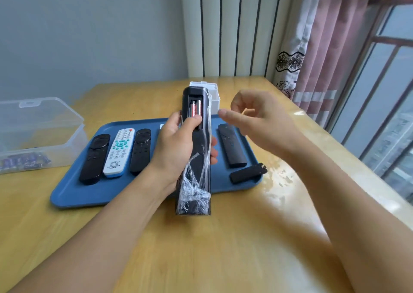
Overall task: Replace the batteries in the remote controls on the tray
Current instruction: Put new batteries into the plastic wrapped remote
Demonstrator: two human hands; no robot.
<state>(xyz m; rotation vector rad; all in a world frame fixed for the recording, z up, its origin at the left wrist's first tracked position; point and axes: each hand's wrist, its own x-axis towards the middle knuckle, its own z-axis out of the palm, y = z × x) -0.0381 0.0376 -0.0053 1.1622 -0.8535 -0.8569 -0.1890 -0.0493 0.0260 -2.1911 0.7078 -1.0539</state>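
Observation:
My left hand grips a long black remote wrapped in clear plastic film, held back side up above the blue tray. Its battery bay is uncovered and two red batteries lie inside, my left thumb resting at their lower end. My right hand hovers just right of the remote with fingers loosely curled, holding nothing. On the tray lie two black remotes, a white remote between them, another black remote on the right and a loose black battery cover.
A clear plastic box with its lid raised stands at the left and holds several purple batteries. A small white box sits behind the held remote. The wooden table's right edge runs beside a curtain and window.

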